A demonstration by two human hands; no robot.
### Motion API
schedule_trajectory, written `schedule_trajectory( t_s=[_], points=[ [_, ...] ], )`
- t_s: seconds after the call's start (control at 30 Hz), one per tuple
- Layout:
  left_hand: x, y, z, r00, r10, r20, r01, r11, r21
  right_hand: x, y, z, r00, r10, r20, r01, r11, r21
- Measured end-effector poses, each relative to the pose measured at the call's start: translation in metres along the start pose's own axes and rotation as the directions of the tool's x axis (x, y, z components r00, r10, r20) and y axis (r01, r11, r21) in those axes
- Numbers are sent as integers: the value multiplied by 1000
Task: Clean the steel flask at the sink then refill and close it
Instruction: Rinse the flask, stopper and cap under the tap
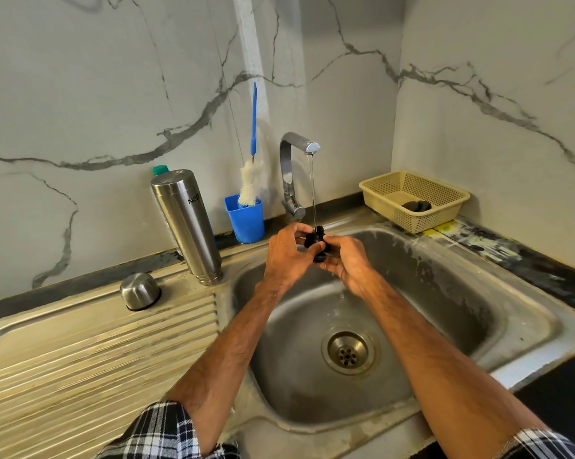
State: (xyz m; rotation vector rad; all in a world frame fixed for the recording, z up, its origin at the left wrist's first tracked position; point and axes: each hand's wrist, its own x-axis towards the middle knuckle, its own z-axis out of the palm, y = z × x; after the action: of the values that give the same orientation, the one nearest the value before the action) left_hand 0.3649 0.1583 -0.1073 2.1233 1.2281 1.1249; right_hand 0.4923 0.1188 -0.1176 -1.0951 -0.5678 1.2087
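The steel flask (pixel 185 225) stands upside down on the drainboard, left of the sink basin (pixel 445 293). Its steel cup lid (pixel 140 290) lies mouth down further left. Over the basin, my left hand (pixel 287 255) and my right hand (pixel 347 261) both grip a small black stopper (pixel 316 241). A thin stream of water from the chrome tap (pixel 294 175) falls onto the stopper.
A blue cup (pixel 245 218) behind the basin holds a bottle brush with a blue handle (pixel 252 180). A green-capped bottle (pixel 160 170) peeks from behind the flask. A beige basket (pixel 412 200) with a dark object sits at the back right. The drain (pixel 348 352) lies below my arms.
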Motion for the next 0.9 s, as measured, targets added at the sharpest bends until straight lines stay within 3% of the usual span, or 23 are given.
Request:
schedule_trajectory(
  t_s=[0.53,0.9],
  points=[
    [3,1,9,1000,4,27,-3,999,-39,0,-1,-2,984,-137,-115,135,991,-27],
    [-1,-3,2,997,61,39,-62,998,25,-4,0,1,983,-168,-76,158,980,-122]
  ],
)
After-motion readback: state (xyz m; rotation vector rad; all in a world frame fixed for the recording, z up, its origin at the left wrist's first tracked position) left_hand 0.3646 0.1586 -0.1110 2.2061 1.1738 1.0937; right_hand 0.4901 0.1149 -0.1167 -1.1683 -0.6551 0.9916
